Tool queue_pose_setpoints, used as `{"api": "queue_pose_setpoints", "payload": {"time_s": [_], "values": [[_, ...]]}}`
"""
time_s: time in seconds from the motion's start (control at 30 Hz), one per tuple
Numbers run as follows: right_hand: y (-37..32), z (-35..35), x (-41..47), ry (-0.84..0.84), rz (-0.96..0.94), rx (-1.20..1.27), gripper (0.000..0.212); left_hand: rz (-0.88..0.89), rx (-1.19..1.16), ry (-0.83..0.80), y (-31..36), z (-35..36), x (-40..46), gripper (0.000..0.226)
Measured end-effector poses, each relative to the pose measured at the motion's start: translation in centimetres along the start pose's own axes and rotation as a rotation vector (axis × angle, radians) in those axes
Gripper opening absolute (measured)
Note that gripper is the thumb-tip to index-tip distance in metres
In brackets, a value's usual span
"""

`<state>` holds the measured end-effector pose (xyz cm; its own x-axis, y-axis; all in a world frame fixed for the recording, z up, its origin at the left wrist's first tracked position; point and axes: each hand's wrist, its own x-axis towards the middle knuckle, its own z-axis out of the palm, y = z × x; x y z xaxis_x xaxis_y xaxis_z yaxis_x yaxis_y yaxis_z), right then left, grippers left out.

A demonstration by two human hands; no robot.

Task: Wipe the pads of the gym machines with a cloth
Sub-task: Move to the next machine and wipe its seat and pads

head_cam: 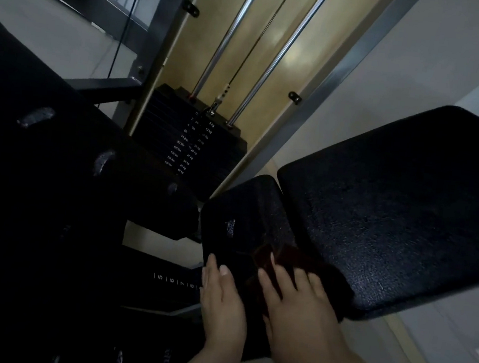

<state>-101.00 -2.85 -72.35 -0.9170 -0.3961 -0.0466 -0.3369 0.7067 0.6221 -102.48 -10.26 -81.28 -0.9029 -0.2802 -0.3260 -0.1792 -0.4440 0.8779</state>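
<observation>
Head view is showing the right hand (301, 305) pressing flat, fingers (278, 271) spread, on a dark cloth (289, 257) over the small pad (242, 220), left hand (223, 302) open steadying its edge; the large pad (402, 211) beyond the fingers likely awaiting wiping.

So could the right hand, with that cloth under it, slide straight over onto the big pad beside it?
Probably yes. The right hand presses the dark red cloth on the small pad, and the big pad begins just past a narrow gap, with nothing lying between them.
</observation>
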Motion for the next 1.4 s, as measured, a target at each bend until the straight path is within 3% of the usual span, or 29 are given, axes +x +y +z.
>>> {"api": "queue_pose_setpoints", "payload": {"time_s": [0.17, 0.47, 0.73, 0.87, 1.0, 1.03, 1.27, 1.4], "values": [[0.9, -1.6, 3.0, -0.071, -0.014, 0.016, 0.082, 0.007, 0.046, -0.010, -0.2, 0.1, -0.2, 0.051], [2.5, -2.1, 18.7, -0.098, 0.044, -0.012, 0.052, 0.036, 0.090, -0.048, 0.2, -0.2, -0.2, 0.052], [0.0, -1.1, 5.5, -0.012, 0.050, -0.080, 0.068, 0.042, -0.008, -0.019, -0.5, 0.0, -0.1, 0.049], [0.3, 0.1, 0.3, 0.012, 0.021, 0.002, 0.074, 0.028, -0.002, -0.016, -0.4, 0.1, -0.3, 0.065], [0.7, -1.1, 3.1, -0.043, -0.037, -0.045, 0.073, 0.070, 0.041, -0.020, -0.5, 0.0, -0.2, 0.052], [1.2, -1.0, 4.8, 0.018, -0.056, -0.044, 0.066, 0.071, 0.049, -0.020, -0.7, 0.0, -0.1, 0.051], [2.1, -1.6, 16.9, -0.041, 0.037, -0.036, 0.055, 0.060, 0.004, 0.006, -1.3, 0.0, 0.6, 0.054], [1.8, -1.6, 16.6, -0.020, -0.012, -0.071, 0.055, 0.075, -0.037, 0.014, -1.1, 0.1, 0.5, 0.053]]}}
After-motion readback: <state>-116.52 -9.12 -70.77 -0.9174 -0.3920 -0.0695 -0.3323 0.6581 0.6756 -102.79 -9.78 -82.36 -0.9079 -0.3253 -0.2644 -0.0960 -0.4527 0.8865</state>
